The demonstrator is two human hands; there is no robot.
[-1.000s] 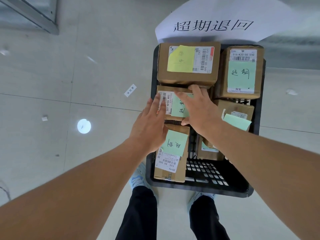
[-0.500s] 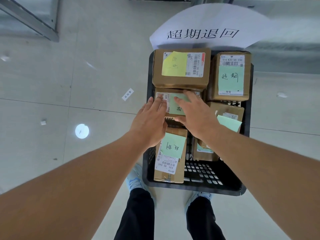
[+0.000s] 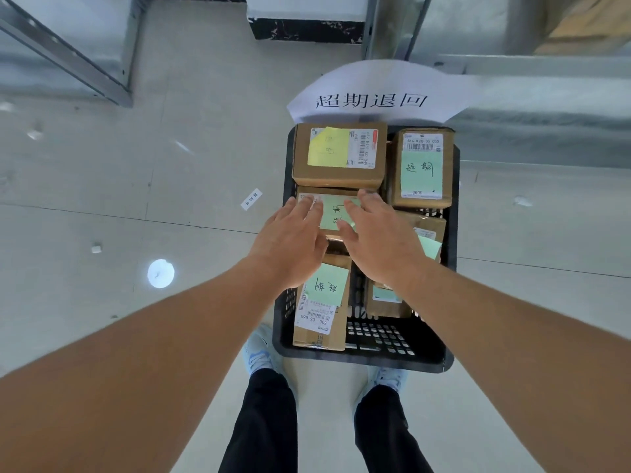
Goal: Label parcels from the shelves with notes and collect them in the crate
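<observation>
head view, looking straight down: nearest are my dark trouser legs and pale shoes (image 3: 261, 353) on the grey floor, toes at the near wall of the black crate (image 3: 362, 361). my two forearms reach forward over it.

inside the crate, at the near left, a long parcel (image 3: 319, 322) lies with a green note (image 3: 326, 285) on its top. a smaller parcel (image 3: 386, 302) sits to its right, partly under my right wrist. past these, my left hand (image 3: 290, 244) and right hand (image 3: 379, 240) are spread flat, fingers straight, over the middle parcel (image 3: 327, 196). each grip is wide and holds nothing; the fingertips lie on or just above its top, either side of its green note (image 3: 336, 213). i can't tell for sure whether they press on it.

beyond the hands a parcel with a yellow note (image 3: 327, 151) lies at the far left, one with a green note (image 3: 421, 175) at the far right, and another (image 3: 426, 230) is tucked below that one. a white paper sign (image 3: 375, 93) stands behind the crate, with metal shelves (image 3: 512, 63) beyond.

i judge the step in hand as seating this labelled parcel in the crate. next calls for lifting both hands clear without catching the note, then fetching another parcel from the shelves.
</observation>
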